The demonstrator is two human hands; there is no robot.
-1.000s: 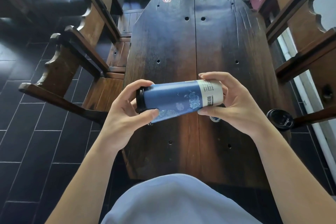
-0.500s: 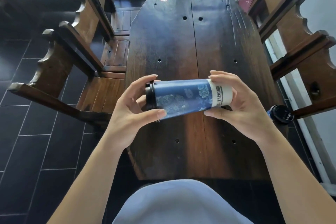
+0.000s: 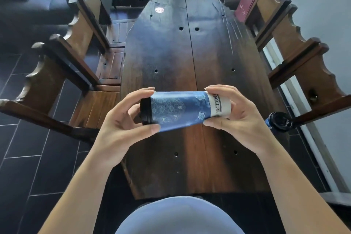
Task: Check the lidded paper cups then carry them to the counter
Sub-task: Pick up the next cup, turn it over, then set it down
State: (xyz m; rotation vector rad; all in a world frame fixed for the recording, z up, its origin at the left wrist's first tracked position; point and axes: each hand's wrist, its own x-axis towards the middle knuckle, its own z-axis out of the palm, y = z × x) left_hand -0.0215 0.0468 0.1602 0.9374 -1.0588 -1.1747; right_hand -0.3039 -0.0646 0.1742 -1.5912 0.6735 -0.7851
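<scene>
While a long dark wooden table (image 3: 171, 59) fills the middle with carved wooden chairs (image 3: 62, 66) along both sides, a blue patterned paper cup (image 3: 182, 110) lies sideways in the air above it. The left hand (image 3: 121, 129) pinches its black lid (image 3: 145, 111) end; the right hand (image 3: 241, 119) grips the white base. A second lidded cup (image 3: 279, 121) stands at the table's right edge.

Unreadable print on cup (image 3: 218, 106)
</scene>
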